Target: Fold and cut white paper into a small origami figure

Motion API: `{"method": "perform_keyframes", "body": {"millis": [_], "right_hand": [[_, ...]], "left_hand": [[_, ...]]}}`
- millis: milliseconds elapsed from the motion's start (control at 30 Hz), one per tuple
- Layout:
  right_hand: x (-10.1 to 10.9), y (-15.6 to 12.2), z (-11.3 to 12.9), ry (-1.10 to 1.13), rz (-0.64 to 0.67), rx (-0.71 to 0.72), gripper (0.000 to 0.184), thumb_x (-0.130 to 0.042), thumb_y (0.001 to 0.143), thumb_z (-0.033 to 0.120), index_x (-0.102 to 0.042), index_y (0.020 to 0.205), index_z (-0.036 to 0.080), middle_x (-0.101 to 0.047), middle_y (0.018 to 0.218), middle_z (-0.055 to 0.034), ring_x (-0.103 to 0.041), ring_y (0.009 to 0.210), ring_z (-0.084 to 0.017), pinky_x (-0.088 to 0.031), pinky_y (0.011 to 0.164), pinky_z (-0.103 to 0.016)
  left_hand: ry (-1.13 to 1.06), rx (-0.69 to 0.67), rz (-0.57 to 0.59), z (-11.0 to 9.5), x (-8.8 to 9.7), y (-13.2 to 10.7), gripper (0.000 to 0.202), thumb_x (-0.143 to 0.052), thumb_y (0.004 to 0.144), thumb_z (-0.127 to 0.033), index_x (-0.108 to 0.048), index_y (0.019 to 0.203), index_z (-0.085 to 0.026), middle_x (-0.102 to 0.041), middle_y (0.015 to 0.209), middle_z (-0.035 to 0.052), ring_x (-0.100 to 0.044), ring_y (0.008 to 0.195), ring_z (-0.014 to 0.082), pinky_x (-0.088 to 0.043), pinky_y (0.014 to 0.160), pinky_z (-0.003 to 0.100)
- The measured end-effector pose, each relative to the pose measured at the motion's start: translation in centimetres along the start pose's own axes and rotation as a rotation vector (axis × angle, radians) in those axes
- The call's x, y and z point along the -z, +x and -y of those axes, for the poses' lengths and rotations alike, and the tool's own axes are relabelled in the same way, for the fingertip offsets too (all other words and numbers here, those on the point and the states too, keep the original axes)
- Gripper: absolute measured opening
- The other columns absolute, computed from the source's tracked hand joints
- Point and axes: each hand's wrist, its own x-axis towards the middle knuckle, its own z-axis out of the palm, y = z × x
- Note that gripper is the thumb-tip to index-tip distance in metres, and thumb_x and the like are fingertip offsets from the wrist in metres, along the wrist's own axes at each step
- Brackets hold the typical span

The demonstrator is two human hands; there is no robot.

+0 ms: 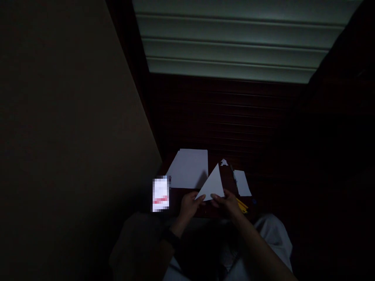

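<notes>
A white paper folded into a triangle [213, 184] is held up over a dark table, its point aimed away from me. My left hand [190, 203] pinches the triangle's lower left corner. My right hand [227, 203] pinches its lower right edge. Both hands have fingers closed on the paper. The room is very dark.
A stack of white sheets [189, 168] lies on the table behind the triangle. A narrow paper strip [242, 182] and a pen [233, 174] lie to the right, with a small paper scrap [224, 162] beyond. Yellow pencils [242, 205] sit near my right hand. A blurred bright screen [161, 194] stands left.
</notes>
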Motion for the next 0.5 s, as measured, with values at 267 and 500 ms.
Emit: {"method": "perform_keyframes", "body": {"millis": [267, 500], "right_hand": [[0.0, -0.1, -0.8, -0.142, -0.010, 0.086, 0.047, -0.078, 0.057, 0.038, -0.059, 0.093, 0.016, -0.069, 0.079, -0.0045, -0.061, 0.052, -0.016, -0.051, 0.048, -0.027], [1.1, -0.4, -1.0, -0.315, -0.046, 0.202, 0.052, -0.075, 0.060, 0.037, -0.052, 0.102, 0.018, -0.064, 0.063, 0.0015, -0.059, 0.051, -0.016, -0.046, 0.048, -0.025]], "left_hand": [[-0.087, 0.040, 0.073, 0.0, -0.7, -0.5, 0.038, -0.064, 0.072, -0.045, -0.067, 0.089, -0.011, -0.071, 0.078, 0.0080, -0.068, 0.062, 0.0205, -0.049, 0.048, 0.024], [-0.153, 0.059, -0.031, 0.1, -0.9, -0.1, 0.037, -0.066, 0.071, -0.045, -0.067, 0.088, -0.011, -0.071, 0.081, 0.0084, -0.069, 0.064, 0.0214, -0.050, 0.050, 0.024]]}}
